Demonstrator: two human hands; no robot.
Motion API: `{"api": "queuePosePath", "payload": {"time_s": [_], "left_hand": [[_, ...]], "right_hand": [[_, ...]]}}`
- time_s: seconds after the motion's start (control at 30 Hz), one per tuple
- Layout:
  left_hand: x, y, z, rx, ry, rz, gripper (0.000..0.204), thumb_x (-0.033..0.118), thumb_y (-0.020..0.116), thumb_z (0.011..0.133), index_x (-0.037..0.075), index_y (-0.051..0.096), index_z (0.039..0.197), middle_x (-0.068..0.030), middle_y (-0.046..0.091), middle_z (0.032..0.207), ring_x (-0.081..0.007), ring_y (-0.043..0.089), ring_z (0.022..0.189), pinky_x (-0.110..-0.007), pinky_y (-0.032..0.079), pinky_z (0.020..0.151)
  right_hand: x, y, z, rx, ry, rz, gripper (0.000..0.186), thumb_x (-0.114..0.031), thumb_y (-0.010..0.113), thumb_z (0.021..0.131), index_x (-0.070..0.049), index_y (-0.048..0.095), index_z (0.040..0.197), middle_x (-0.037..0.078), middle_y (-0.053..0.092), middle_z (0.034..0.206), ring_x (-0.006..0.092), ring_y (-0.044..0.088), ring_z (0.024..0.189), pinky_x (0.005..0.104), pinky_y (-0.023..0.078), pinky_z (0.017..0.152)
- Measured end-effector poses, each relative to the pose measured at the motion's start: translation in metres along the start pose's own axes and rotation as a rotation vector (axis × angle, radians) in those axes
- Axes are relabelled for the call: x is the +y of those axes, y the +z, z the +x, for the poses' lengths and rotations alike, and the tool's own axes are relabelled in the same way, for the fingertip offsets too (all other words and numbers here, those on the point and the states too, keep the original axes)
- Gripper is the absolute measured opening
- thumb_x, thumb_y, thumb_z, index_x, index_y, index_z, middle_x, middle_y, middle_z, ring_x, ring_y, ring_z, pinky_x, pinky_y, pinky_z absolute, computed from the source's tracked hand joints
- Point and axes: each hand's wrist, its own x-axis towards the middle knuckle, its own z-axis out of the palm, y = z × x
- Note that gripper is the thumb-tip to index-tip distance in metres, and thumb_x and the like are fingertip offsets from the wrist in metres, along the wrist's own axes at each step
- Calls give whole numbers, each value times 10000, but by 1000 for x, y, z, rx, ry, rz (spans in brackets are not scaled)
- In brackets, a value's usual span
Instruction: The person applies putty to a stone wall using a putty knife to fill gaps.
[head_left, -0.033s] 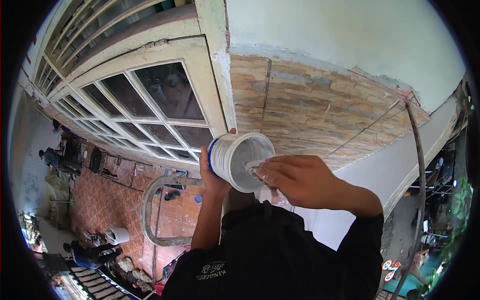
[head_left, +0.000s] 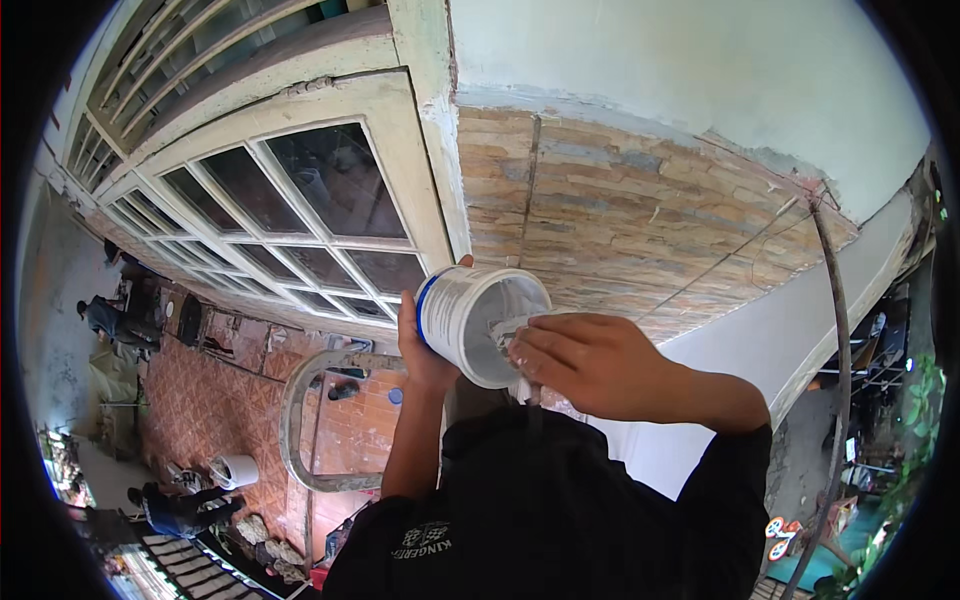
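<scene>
My left hand (head_left: 428,362) is wrapped round a white plastic tub (head_left: 452,318) with a blue band at its base. The tub is tipped on its side in front of my chest, its mouth turned to the right. Whitish smears coat the inside. My right hand (head_left: 590,365) is bent over the tub's mouth, its fingers closed on a white-smeared object (head_left: 505,332) that reaches inside. The fingers hide most of that object, so its kind does not show clearly.
Ahead stand a cream paned window (head_left: 330,190) and a wall with stone-pattern tiles (head_left: 610,210). A dark pipe or hose (head_left: 838,330) hangs at the right. Far below lie a tiled floor (head_left: 200,390), a white bucket (head_left: 236,471) and a curved metal frame (head_left: 292,420). Other people (head_left: 175,508) are at the lower left.
My right hand has shifted very slightly at the tub's mouth. The tub and my left hand stay almost in place.
</scene>
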Motion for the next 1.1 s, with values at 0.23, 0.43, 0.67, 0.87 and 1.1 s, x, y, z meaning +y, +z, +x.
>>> {"api": "queuePosePath", "payload": {"time_s": [0.23, 0.43, 0.67, 0.87, 1.1], "left_hand": [[-1, -5, -8, -129, -144, -16, 897, 666, 187, 951, -32, 264, 1509, -267, 456, 1433, -361, 474, 1319, -453, 343, 1134], [-4, -14, -5, -128, -95, 56, 806, 598, 255, 991, -41, 340, 1477, -164, 482, 1449, -273, 520, 1293, -398, 393, 1101], [-5, -19, -5, -88, -139, 55, 747, 554, 327, 987, -22, 391, 1458, -154, 535, 1399, -265, 550, 1259, -394, 407, 1083], [-7, -23, 3, -153, -126, 54, 735, 543, 344, 986, -25, 400, 1449, -155, 536, 1398, -265, 559, 1247, -388, 423, 1068], [-13, -28, 6, -47, -118, 128, 737, 528, 369, 967, -55, 436, 1414, -178, 607, 1285, -278, 610, 1161, -383, 458, 1020]], "right_hand": [[-16, 11, 4, 1, -51, 114, 271, -140, 649, 828, 35, 632, 1034, 157, 690, 939, 285, 695, 914, 361, 581, 741], [-20, 27, 12, -345, 132, 8, 290, -69, 674, 724, -10, 627, 1004, 129, 696, 892, 275, 694, 840, 371, 558, 641], [-7, 56, -3, -188, 226, 150, 274, -90, 685, 703, -5, 604, 950, 140, 680, 809, 312, 682, 796, 411, 549, 681], [-5, 56, -9, -175, 225, 135, 279, -92, 691, 691, -17, 611, 947, 139, 680, 810, 316, 679, 802, 406, 547, 696], [-9, 65, -19, -197, 259, 232, 277, -60, 669, 699, -13, 634, 970, 168, 669, 786, 340, 675, 781, 428, 543, 699]]}}
